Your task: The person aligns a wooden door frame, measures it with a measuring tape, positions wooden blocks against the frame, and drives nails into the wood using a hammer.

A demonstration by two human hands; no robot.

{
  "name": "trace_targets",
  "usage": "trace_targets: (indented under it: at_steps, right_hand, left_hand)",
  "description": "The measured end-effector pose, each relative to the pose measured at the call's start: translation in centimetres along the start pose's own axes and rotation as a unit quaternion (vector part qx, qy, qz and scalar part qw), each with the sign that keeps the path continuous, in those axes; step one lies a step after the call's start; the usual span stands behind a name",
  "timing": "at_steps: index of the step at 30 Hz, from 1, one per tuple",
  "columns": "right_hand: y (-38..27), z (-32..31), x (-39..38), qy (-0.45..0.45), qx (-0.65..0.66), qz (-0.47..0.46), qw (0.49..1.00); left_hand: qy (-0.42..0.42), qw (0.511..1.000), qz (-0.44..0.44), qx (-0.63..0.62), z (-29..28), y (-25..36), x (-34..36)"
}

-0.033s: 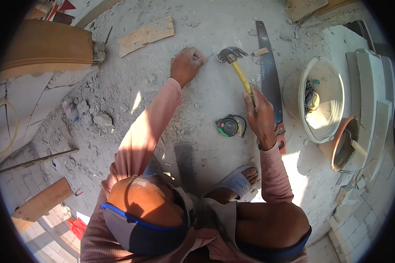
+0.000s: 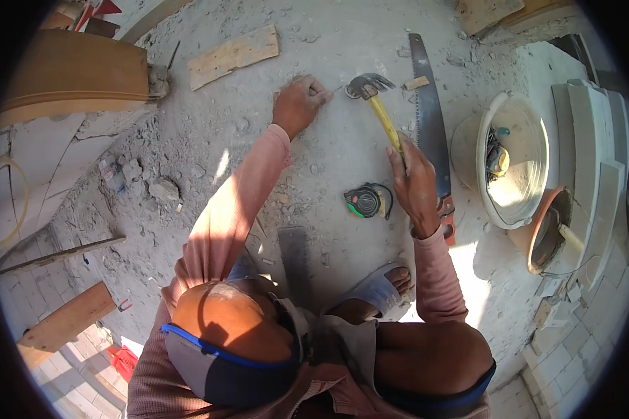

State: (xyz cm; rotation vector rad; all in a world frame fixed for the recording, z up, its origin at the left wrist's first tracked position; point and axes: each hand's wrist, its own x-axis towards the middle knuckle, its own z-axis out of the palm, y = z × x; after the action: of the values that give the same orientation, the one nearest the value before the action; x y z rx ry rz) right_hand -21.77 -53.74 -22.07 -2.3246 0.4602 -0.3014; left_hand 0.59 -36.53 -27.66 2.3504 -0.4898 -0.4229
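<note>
1. The person's right hand (image 2: 416, 183) has its fingers closed round the yellow handle of a claw hammer (image 2: 379, 105), gripping near the handle's end.
2. The hammer's steel head hangs just above the dusty concrete floor (image 2: 342, 160), far from the gripping fingers and close beside the other hand's fingertips.
3. The left hand (image 2: 297, 105) is pressed to the floor, fingers curled and pinched together; whatever small thing they pinch is too tiny to tell.
4. A handsaw (image 2: 428, 112) lies flat just beyond the right fingers, its orange grip beside the wrist.
5. A tape measure (image 2: 365, 202) sits on the floor just inside the right hand, towards the person.
6. Well off past the saw stands a white bucket (image 2: 486, 150) with odds inside.
7. A wooden offcut (image 2: 234, 56) lies beyond the left fingers.
</note>
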Motion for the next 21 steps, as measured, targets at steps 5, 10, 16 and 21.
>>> trace_targets:
  at_steps: [5,10,16,21]
  right_hand:
    - [-0.5,0.3,1.3,0.010,-0.031,-0.004,0.999]
    - [-0.9,0.3,1.8,0.031,-0.085,-0.050,0.995]
    - [0.1,0.9,1.3,0.048,-0.127,-0.105,0.985]
    - [-0.5,0.7,2.0,-0.023,-0.174,-0.089,0.981]
  left_hand:
    - [0.009,1.000,0.017,0.010,0.7,0.8,-0.2]
    - [0.002,0.999,0.020,0.041,0.4,0.7,-0.3]
    - [-0.049,0.998,-0.022,0.014,0.4,0.8,0.1]
    - [-0.054,0.998,-0.027,0.023,0.4,0.6,0.1]
